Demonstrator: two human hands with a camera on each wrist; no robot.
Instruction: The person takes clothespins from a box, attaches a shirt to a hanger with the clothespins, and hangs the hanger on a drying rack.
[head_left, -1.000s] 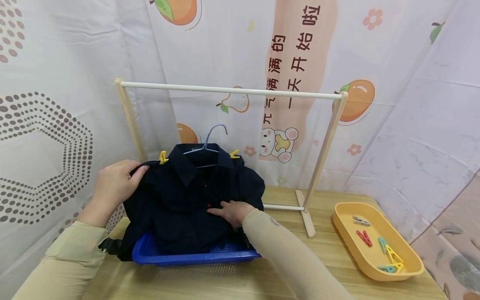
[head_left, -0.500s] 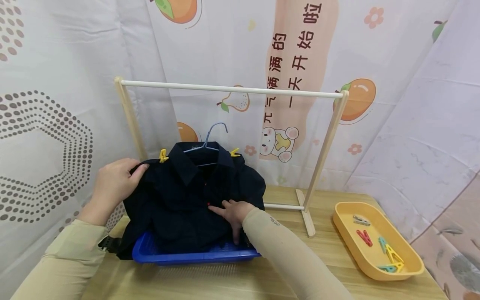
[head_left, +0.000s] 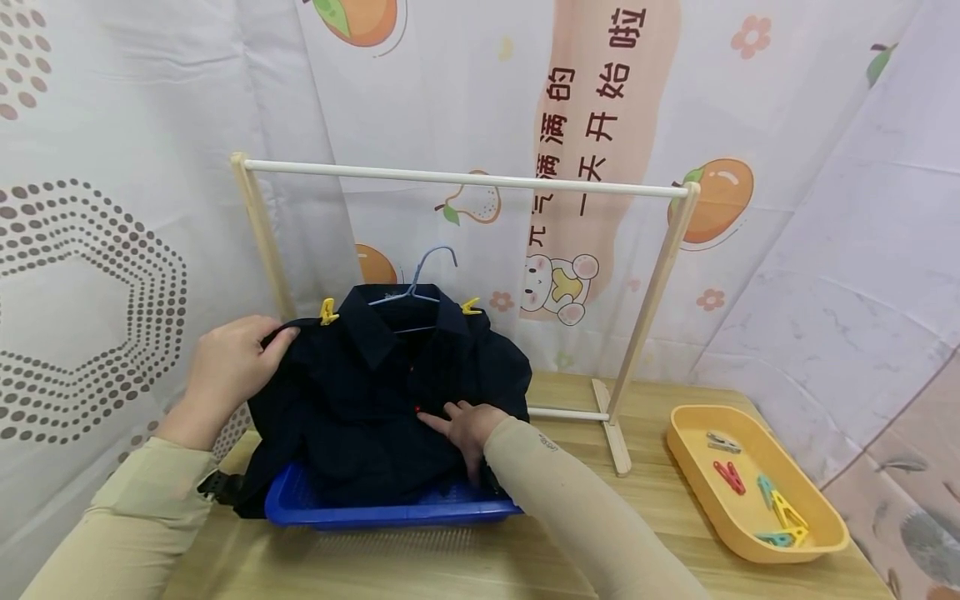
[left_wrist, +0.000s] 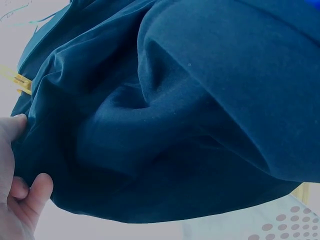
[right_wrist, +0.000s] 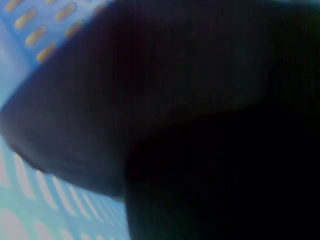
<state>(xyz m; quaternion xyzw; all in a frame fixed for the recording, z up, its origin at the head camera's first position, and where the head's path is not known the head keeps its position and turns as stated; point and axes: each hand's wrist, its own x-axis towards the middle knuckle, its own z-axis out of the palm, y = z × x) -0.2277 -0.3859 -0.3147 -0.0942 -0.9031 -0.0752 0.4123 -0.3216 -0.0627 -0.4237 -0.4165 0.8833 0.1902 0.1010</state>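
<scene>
The right hand [head_left: 472, 427] has lowered its thumb, fingers spread on the shirt [head_left: 356, 417], left hand [head_left: 232, 357] pinching its shoulder.

From where I stand this looks like a small curtained-off laundry corner; whether it sits in a home or a studio I can't tell. Printed curtains [head_left: 450, 92] close in the back and sides, with oranges, a cartoon animal and Chinese lettering on them. Against them is a wood-grain tabletop [head_left: 510, 567] with a little drying rack [head_left: 465, 178], a blue basket [head_left: 390, 517], a dark shirt [head_left: 352, 392] on a wire hanger [head_left: 412, 289], and a yellow tray [head_left: 750, 512] of clothes pegs [head_left: 729, 477].
</scene>
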